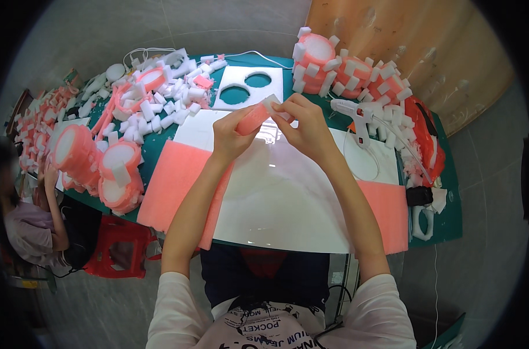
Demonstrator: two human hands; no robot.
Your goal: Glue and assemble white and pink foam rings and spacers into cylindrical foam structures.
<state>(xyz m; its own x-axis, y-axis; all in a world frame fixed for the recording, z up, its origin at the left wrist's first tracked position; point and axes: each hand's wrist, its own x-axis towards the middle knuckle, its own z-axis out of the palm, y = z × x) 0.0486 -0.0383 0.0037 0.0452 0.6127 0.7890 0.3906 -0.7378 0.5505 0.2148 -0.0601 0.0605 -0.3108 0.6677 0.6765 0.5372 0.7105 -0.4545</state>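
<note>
Above the far part of a glossy white board (276,203), my left hand (231,135) is closed around a pink foam piece (254,120). My right hand (302,121) pinches a small white foam block (270,103) against the end of that pink piece. Whether the two are stuck together I cannot tell. Just beyond my hands lies a white foam panel (222,79) with two round holes. A white glue gun (355,113) rests to the right of my right hand, its cord looping on the board.
Pink foam sheets (174,186) lie along both sides of the board. Loose white foam blocks (154,119) heap at the back left. Stacked pink-and-white foam rounds (317,55) stand at the back right, others (118,174) at left. A co-worker (35,227) sits far left near a red stool (120,247).
</note>
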